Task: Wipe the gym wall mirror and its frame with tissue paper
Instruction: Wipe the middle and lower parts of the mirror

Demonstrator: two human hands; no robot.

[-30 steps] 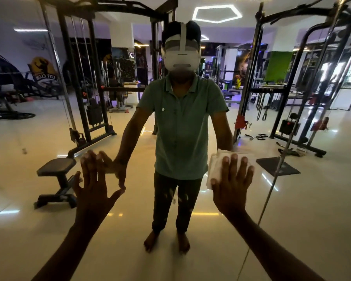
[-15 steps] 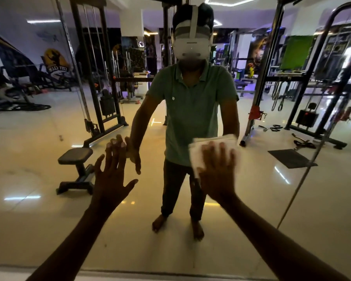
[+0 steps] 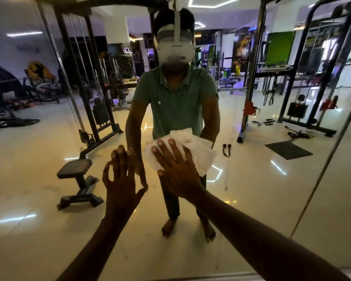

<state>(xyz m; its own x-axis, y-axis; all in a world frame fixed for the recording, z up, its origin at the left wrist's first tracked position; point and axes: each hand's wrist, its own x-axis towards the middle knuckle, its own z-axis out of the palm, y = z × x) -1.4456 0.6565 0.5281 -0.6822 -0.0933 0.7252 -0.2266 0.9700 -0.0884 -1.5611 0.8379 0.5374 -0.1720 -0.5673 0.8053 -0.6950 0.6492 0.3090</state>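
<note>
I face a wall mirror that throws back a gym: pale glossy floor, black cable racks, a hexagon ceiling light. From there I start at the grip. My right hand lies flat with its fingers straight and spread, palm pressing a crumpled white tissue against the glass near the middle of the view; nothing is curled round the paper, it is held by pressure alone. The tissue spills out above and to the right of the fingers. My left hand is just beside it on the left, fingers straight and pointing up, thumb out to the side, empty; its fingertips meet their own reflection, so it seems to rest on the glass. Both forearms reach in from the bottom edge. Behind the hands stands the reflected person in a green polo and a white headset, barefoot. A small padded bench shows at left, a dark mat at right. A thin seam runs slantwise down the right side, and a pale strip of frame crosses the bottom.
</note>
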